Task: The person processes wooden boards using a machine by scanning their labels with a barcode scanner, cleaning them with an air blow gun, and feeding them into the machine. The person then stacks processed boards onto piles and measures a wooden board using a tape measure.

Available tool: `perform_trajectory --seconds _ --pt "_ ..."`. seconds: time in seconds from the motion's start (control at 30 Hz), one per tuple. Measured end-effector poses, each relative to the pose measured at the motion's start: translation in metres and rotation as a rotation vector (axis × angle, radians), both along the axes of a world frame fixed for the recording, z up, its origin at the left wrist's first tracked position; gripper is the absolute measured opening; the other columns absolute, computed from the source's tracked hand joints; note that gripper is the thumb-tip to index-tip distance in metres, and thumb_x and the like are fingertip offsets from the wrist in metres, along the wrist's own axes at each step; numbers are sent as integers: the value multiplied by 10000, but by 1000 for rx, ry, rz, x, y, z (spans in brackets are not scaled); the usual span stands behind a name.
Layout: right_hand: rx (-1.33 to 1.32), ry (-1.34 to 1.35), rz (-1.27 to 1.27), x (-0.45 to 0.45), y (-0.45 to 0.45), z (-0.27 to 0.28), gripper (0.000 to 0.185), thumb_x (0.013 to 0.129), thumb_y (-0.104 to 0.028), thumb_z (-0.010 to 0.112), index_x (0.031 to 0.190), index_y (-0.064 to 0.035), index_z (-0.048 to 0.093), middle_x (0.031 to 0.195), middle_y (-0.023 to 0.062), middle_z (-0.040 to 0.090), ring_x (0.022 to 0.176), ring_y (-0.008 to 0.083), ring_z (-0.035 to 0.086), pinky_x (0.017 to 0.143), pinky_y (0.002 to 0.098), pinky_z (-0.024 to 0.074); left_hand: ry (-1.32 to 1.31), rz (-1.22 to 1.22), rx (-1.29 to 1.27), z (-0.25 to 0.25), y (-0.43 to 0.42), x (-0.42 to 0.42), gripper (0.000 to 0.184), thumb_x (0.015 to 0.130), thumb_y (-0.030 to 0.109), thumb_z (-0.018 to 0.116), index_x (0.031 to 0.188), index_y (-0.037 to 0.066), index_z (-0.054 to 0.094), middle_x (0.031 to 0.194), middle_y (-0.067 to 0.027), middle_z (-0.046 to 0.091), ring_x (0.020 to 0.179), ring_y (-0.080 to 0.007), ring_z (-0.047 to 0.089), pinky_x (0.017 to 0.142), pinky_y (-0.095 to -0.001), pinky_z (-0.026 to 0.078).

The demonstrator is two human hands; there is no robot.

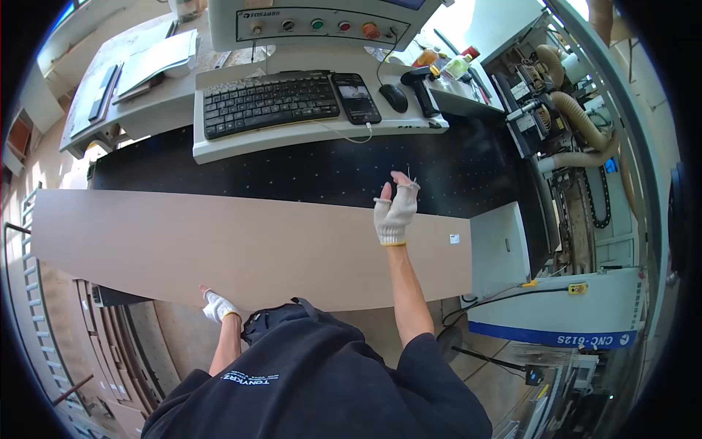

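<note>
A long brown board (pixel 241 245) lies crosswise in front of me, with a small white label (pixel 455 238) near its right end. My left hand (pixel 219 306), in a white fingerless-tipped glove, is at the board's near edge. One bare fingertip shows over that edge; the other fingers are mostly hidden, and the hand appears closed on the board. Over the far edge on the right, my right hand (pixel 397 212) wears a similar glove with a yellow cuff rim. Its thumb and fingers are apart, with nothing held. Whether its palm touches the board I cannot tell.
Behind the board runs a black dotted machine bed (pixel 292 172). Above it a shelf carries a keyboard (pixel 270 102), a phone (pixel 356 99), a mouse (pixel 393 98) and a scanner (pixel 422 93). Machinery with hoses (pixel 581 117) stands right; stacked boards (pixel 102 344) lean lower left.
</note>
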State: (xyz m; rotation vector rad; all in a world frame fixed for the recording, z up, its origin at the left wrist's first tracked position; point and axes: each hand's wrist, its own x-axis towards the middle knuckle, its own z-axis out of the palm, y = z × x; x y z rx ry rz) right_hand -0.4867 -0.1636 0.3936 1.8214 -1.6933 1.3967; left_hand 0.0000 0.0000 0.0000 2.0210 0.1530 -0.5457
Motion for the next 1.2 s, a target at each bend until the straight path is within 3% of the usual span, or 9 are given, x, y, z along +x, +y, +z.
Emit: perform_trajectory --seconds 0.07,0.13,0.3,0.5,0.63,0.77,0.9,1.03,1.2 --pt "74 1 75 -1 25 40 232 1008 -43 656 1231 5 699 1148 174 750 958 351 708 884 433 583 90 -27 278 151 53 -51 948 932 726 743 1474 -43 630 1417 -229 712 1186 -374 720 1040 -470 550" --pt "5 -133 235 -24 -139 64 204 1011 -25 622 1193 5 710 1080 129 781 984 342 709 904 416 575 -16 21 231 114 -119 -80 940 926 732 747 1445 -46 650 1379 -232 729 1148 -377 731 1005 -471 561" --pt "107 1 430 -52 -204 40 216 927 19 632 1103 -23 751 1035 82 793 1002 347 698 929 463 551 -79 102 343 97 -100 -81 951 891 833 695 1235 -51 759 1109 -219 805 922 -385 774 832 -505 607" --pt "-29 -1 348 -83 -214 59 254 907 -54 706 1155 -53 763 1152 141 766 1102 382 680 1005 476 534 -70 197 401 106 -116 -90 938 866 848 703 1094 -61 749 989 -214 795 852 -350 788 702 -508 614" --pt "-57 260 -117 -170 -239 64 481 892 -145 789 1346 -21 687 1274 196 737 1169 401 679 1037 515 545 -44 478 481 87 -144 -150 931 839 823 754 1173 -44 694 1035 -223 790 831 -383 782 713 -528 627" --pt "549 126 -53 -213 -255 71 609 906 -272 809 1426 -6 637 1363 238 704 1219 419 696 1032 516 569 -214 461 559 94 -160 -287 906 935 785 670 1278 -51 604 1116 -278 722 938 -443 764 757 -557 608" --pt "411 -18 29 -269 -253 53 592 969 -305 786 1487 -72 619 1260 259 749 1179 454 728 1010 525 571 -218 414 612 109 -166 -330 883 974 776 610 1298 -46 597 1118 -270 723 946 -444 759 775 -536 603" --pt "277 -204 -246 -357 -197 60 443 985 -327 813 1285 -26 688 1095 226 796 978 446 790 841 492 628 -314 417 728 99 -168 -333 907 950 796 621 1307 -38 603 1102 -246 727 947 -441 757 807 -546 602" --pt "684 -83 -380 -525 -162 -64 516 938 -348 781 1340 -45 670 983 272 788 958 463 782 850 543 607 -336 455 792 69 -166 -314 925 884 830 666 1178 -46 649 1040 -265 745 925 -456 763 804 -555 609"
